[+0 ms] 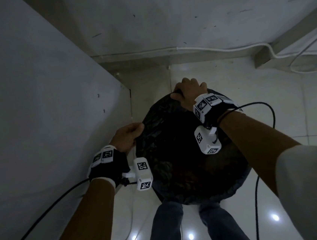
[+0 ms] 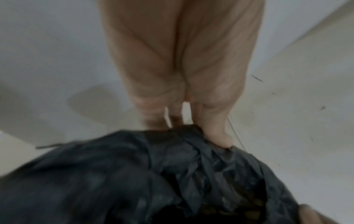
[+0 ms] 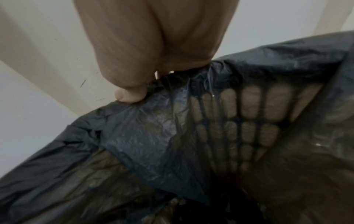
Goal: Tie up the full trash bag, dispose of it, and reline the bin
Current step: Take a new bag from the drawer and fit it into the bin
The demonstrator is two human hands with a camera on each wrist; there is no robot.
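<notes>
Both forearms reach up from the bottom of the frame to a black trash bag (image 1: 179, 156) lining a bin at centre, standing on the tiled floor (image 1: 268, 88). Left hand (image 1: 129, 136) has its grip pinched on the bag's left edge; right hand (image 1: 190, 92) clutches the far edge, upper centre.

Tiled indoor corner (image 1: 227, 77), wall cables (image 1: 244, 47)
</notes>
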